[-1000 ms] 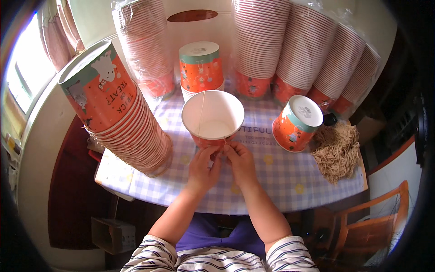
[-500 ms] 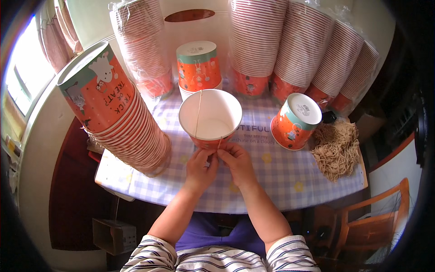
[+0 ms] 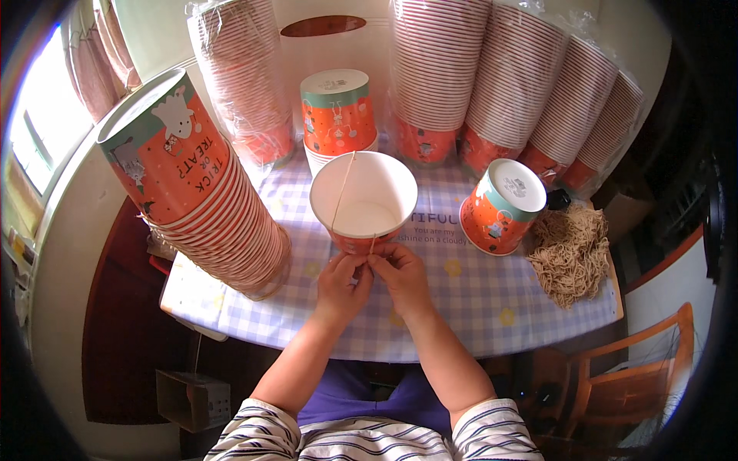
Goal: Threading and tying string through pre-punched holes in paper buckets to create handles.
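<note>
An orange paper bucket (image 3: 369, 234) with a white inside stands upright on the table in front of me. A thin tan string (image 3: 344, 188) crosses its mouth from the far rim to the near side, and a short piece shows at the near rim. Just below that rim, my left hand (image 3: 342, 286) and my right hand (image 3: 403, 283) meet, thumbs and fingertips pinched together on the string. The exact spot between the fingertips is too small to make out.
A tall leaning stack of strung buckets (image 3: 231, 207) stands left. Upside-down buckets (image 3: 338, 127) sit behind, another bucket (image 3: 500, 219) at right, beside a tangled string heap (image 3: 573, 257). Plastic-wrapped bucket stacks (image 3: 434, 69) line the back. A checked cloth (image 3: 453, 307) covers the table.
The upright bucket has shifted slightly to the right, with the string across its mouth. Both hands stay pinched in nearly the same place.
</note>
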Motion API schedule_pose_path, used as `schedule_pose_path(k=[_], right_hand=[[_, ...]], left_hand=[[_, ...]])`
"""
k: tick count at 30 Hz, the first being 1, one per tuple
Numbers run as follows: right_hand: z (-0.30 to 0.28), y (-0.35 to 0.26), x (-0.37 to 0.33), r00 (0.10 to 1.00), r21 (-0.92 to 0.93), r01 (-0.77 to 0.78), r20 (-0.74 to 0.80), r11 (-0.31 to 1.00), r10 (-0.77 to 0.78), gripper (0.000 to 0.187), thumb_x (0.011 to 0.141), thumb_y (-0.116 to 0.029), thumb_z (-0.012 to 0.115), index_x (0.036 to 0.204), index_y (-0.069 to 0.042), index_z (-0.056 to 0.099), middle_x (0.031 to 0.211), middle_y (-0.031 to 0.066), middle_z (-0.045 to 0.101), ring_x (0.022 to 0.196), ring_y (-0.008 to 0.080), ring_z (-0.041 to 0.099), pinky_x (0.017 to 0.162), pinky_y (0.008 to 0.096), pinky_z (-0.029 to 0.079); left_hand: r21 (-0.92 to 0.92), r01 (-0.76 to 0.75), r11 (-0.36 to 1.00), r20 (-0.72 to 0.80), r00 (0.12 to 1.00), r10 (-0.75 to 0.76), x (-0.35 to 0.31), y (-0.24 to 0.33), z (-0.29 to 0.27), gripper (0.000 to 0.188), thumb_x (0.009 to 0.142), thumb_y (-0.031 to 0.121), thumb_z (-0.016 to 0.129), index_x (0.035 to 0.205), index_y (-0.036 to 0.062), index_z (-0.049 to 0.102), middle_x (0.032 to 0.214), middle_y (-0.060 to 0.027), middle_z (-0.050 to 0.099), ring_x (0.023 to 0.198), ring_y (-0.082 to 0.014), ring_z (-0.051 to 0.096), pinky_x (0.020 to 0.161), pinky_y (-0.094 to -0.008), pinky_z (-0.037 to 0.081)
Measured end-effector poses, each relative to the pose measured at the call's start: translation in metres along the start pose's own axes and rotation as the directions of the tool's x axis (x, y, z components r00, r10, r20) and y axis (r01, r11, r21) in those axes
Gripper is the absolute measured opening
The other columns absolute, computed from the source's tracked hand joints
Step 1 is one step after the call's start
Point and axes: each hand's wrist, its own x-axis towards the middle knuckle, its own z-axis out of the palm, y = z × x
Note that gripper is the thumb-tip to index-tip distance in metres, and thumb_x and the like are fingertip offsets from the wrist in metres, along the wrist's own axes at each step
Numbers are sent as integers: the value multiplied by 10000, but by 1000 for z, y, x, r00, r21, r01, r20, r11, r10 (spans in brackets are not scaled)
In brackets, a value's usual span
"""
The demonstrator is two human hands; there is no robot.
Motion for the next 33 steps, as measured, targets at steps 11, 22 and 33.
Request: schedule_pose_path(k=[11, 22, 33], right_hand=[[12, -8, -4, 989, 20, 56, -139, 998, -53, 152, 842, -137, 634, 894, 6, 632, 801, 13, 625, 716, 60, 539, 637, 205, 438], [32, -8, 3, 948, 57, 76, -315, 996, -54, 101, 840, -103, 596, 833, -6, 618, 750, -2, 592, 645, 40, 476, 569, 196, 378], [36, -11, 8, 923, 85, 112, -378, 990, -72, 93, 848, -94, 609, 811, -12, 629, 736, -12, 602, 635, 24, 480, 559, 196, 379]], left_hand=[[50, -99, 994, 26, 995, 98, -2, -1, 0, 159, 688, 2, 642, 840, 44, 622, 747, -106, 598, 623, -267, 565, 539, -353, 463], [98, -170, 981, 16, 985, 170, 0, 0, -3, 178, 645, -1, 630, 816, 46, 622, 709, -91, 593, 623, -285, 565, 581, -373, 442], [138, -301, 944, -14, 952, 306, 4, -1, -3, 144, 617, -16, 611, 737, 59, 585, 658, -65, 564, 576, -252, 548, 557, -357, 419]])
